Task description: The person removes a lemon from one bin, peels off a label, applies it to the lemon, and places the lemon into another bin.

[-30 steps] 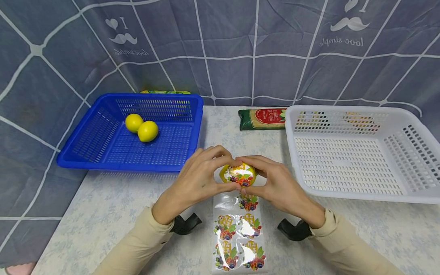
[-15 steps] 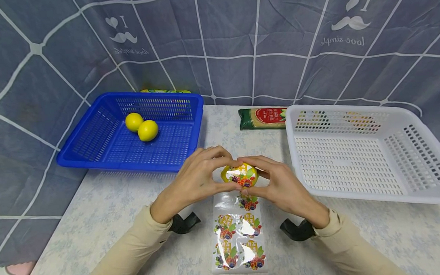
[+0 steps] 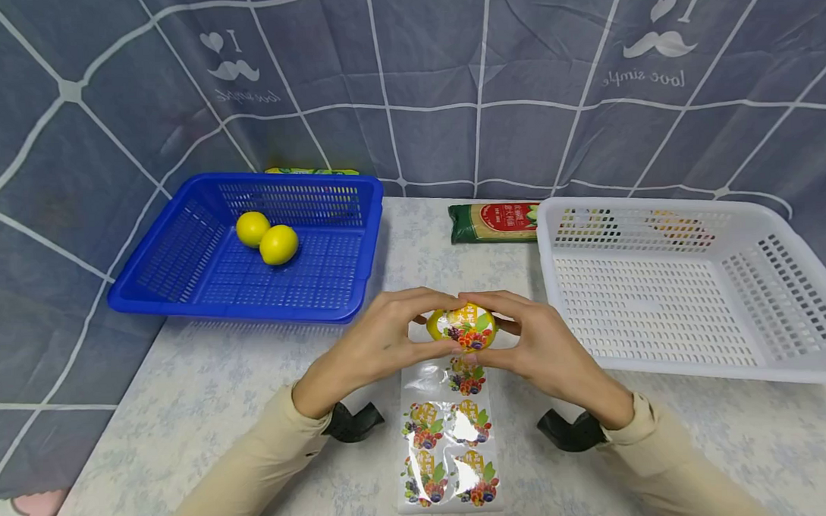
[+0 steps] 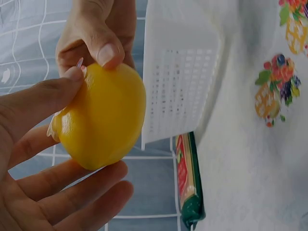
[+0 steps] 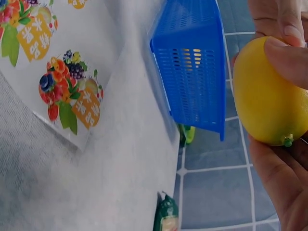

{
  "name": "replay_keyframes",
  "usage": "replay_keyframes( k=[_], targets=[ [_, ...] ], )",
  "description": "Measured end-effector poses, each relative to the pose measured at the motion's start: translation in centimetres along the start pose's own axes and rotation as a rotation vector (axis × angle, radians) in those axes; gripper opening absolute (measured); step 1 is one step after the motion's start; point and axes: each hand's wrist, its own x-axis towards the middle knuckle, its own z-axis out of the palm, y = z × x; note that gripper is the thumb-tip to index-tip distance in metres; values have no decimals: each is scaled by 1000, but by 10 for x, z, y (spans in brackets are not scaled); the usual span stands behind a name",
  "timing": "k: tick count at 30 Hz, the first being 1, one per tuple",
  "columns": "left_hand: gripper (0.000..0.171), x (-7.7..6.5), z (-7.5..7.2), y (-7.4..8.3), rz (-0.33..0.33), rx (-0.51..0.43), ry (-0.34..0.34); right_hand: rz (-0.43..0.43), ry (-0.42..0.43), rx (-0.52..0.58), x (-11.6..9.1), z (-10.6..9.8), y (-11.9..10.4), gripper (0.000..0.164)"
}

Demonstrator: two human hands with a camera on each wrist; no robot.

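Green-and-red plastic packet (image 3: 494,222) lies on white, blue-mottled tabletop (image 3: 206,402); grey-blue, white-gridded fabric backdrop (image 3: 430,67) behind; yellow-green packet (image 3: 310,171) mostly hidden.

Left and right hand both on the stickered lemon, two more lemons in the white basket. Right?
Not quite: the head view shows the two other lemons in the blue basket. The left hand and right hand are both on the stickered lemon.
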Motion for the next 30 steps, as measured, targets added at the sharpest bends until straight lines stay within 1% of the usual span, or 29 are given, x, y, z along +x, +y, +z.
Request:
replay_keyframes(
  k=[3, 5, 11, 18, 23, 25, 28, 30],
  targets=[
    [47, 3, 2, 0, -3, -34, -11, 13, 12, -6, -2, -3, 1, 64],
    [48, 5, 3, 0, -6, -39, -16, 19, 17, -1, -3, -5, 1, 65],
    [49, 9, 6, 1, 14, -54, -26, 35, 26, 8, -6, -9, 1, 65],
    [58, 11, 8, 3, -30, -101, -30, 37, 26, -20, -9, -13, 0, 64],
    [48, 12, 12, 5, -7, -103, -1, 38, 37, -54, -10, -14, 0, 66],
    [46, 13, 13, 6, -4, -99, 12, 40, 23, -63, -12, -17, -1, 67],
    [45, 14, 14, 7, -18, -87, 38, 48, -20, -107, -15, -28, -2, 70],
    [44, 14, 14, 5, -32, -80, 58, 59, -21, -162, -20, -42, -1, 71]
  ],
)
